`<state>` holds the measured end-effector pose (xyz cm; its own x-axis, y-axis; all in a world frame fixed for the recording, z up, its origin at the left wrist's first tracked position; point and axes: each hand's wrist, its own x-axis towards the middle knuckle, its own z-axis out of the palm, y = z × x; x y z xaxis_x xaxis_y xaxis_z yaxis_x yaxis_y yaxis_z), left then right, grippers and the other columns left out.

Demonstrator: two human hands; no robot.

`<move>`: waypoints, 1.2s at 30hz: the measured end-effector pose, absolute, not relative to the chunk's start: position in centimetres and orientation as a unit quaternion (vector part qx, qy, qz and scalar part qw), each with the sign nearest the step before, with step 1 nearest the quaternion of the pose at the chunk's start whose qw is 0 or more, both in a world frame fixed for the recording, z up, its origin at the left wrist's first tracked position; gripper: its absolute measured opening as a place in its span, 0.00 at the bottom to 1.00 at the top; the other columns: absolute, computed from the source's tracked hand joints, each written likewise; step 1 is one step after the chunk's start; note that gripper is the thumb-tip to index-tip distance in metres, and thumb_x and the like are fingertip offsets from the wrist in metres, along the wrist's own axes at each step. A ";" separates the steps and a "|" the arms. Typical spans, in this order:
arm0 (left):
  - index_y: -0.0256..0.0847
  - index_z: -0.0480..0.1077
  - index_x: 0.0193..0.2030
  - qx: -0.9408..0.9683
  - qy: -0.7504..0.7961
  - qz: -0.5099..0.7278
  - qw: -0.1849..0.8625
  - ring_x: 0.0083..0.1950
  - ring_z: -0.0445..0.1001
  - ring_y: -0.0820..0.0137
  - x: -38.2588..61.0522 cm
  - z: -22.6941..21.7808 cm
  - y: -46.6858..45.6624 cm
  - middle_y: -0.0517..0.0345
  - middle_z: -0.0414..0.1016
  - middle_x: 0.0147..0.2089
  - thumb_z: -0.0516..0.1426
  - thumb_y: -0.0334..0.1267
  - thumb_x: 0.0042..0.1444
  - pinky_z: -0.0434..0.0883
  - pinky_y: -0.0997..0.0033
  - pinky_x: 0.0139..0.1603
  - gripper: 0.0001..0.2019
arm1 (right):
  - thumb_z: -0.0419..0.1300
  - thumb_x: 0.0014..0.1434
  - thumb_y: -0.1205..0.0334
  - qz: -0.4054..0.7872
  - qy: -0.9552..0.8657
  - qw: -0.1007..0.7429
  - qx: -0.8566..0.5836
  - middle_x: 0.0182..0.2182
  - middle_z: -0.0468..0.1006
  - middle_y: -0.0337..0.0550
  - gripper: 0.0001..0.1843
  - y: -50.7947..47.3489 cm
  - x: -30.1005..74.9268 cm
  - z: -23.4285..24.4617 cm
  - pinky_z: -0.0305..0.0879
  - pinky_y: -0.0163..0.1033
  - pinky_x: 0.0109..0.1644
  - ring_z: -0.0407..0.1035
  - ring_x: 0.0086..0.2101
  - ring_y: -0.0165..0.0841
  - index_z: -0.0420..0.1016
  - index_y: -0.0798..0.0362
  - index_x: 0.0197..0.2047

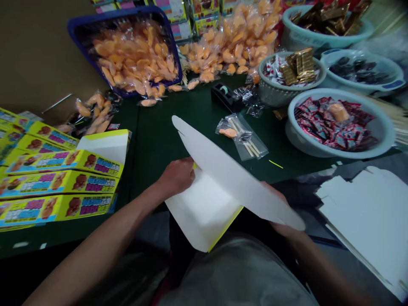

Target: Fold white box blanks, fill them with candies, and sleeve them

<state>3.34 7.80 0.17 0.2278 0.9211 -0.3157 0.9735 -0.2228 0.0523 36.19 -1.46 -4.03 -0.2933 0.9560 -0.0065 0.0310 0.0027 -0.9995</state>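
Note:
A partly folded cardboard box [204,193] is held over my lap, its plain white inside facing up and a yellow printed edge showing. One long white flap [232,165] with rounded ends stands up across it, slanting from upper left to lower right. My left hand [178,176] is closed on the box's far left edge, fingers curled in. On the other side, my right hand [282,227] grips the right end; the flap hides most of its fingers. Beyond the box, a clear packet with sticks [247,136] and an orange wrapped piece [228,132] lie on the dark green table.
Yellow printed boxes [60,182] stand in rows at left. A blue basket [72,32] holds orange wrapped pieces. Bowls of small packets, such as this light blue one [306,138], stand at right. Flat white cardboard blanks [366,212] lie lower right. A tape dispenser [226,98] sits mid-table.

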 end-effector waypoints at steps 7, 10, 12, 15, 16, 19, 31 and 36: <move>0.38 0.72 0.51 0.771 0.609 -0.137 0.126 0.51 0.81 0.56 3.8 1.1 8.0 0.46 0.81 0.50 0.53 0.31 0.61 0.73 0.63 0.49 0.13 | 0.67 0.66 0.52 0.530 -0.661 0.384 -0.366 0.58 0.78 0.49 0.30 -2.5 35.9 -3.7 0.74 0.47 0.56 0.75 0.54 0.43 0.71 0.41 0.69; 0.38 0.71 0.54 0.768 0.611 -0.143 0.131 0.53 0.81 0.56 3.8 1.3 8.0 0.45 0.81 0.52 0.53 0.31 0.62 0.74 0.62 0.50 0.14 | 0.70 0.63 0.52 0.508 -0.687 0.377 -0.357 0.59 0.77 0.49 0.35 -2.7 35.2 -4.3 0.75 0.46 0.53 0.75 0.52 0.42 0.69 0.42 0.71; 0.38 0.71 0.55 0.766 0.611 -0.146 0.136 0.54 0.81 0.56 3.8 1.4 8.0 0.45 0.81 0.52 0.53 0.31 0.61 0.74 0.63 0.51 0.16 | 0.72 0.62 0.51 0.509 -0.690 0.365 -0.363 0.60 0.76 0.50 0.36 -2.9 34.7 -4.7 0.76 0.46 0.54 0.75 0.52 0.42 0.69 0.43 0.71; 0.38 0.71 0.54 0.760 0.618 -0.149 0.134 0.55 0.81 0.55 3.7 1.2 8.0 0.44 0.81 0.53 0.53 0.30 0.61 0.74 0.62 0.52 0.15 | 0.70 0.66 0.52 0.518 -0.675 0.362 -0.380 0.58 0.77 0.50 0.30 -3.0 34.0 -5.3 0.77 0.44 0.50 0.76 0.50 0.40 0.72 0.44 0.68; 0.37 0.71 0.54 0.757 0.622 -0.149 0.132 0.55 0.81 0.54 3.7 1.2 8.0 0.43 0.81 0.53 0.52 0.30 0.62 0.74 0.61 0.52 0.15 | 0.69 0.66 0.53 0.523 -0.665 0.367 -0.388 0.57 0.77 0.50 0.28 -3.0 33.8 -5.4 0.78 0.43 0.48 0.76 0.49 0.39 0.73 0.44 0.67; 0.35 0.69 0.59 0.753 0.627 -0.150 0.132 0.55 0.81 0.52 3.2 1.2 8.3 0.40 0.81 0.53 0.52 0.31 0.62 0.74 0.60 0.52 0.19 | 0.70 0.66 0.54 0.537 -0.627 0.404 -0.395 0.55 0.78 0.48 0.24 -3.1 32.8 -5.8 0.78 0.40 0.44 0.77 0.46 0.37 0.76 0.44 0.63; 0.39 0.66 0.57 0.704 0.693 -0.127 0.086 0.55 0.81 0.50 1.4 1.6 7.6 0.43 0.81 0.52 0.51 0.34 0.63 0.74 0.58 0.52 0.16 | 0.64 0.70 0.49 0.562 -0.582 0.421 -0.411 0.52 0.78 0.47 0.18 -0.1 30.4 -3.8 0.75 0.39 0.45 0.76 0.46 0.36 0.78 0.48 0.58; 0.38 0.61 0.62 0.689 0.704 -0.137 0.103 0.47 0.83 0.49 0.3 1.7 7.2 0.43 0.82 0.46 0.53 0.40 0.65 0.75 0.56 0.47 0.20 | 0.58 0.71 0.47 0.427 -0.679 0.363 -0.474 0.28 0.72 0.39 0.23 3.9 29.7 -2.3 0.60 0.38 0.39 0.67 0.34 0.32 0.69 0.52 0.28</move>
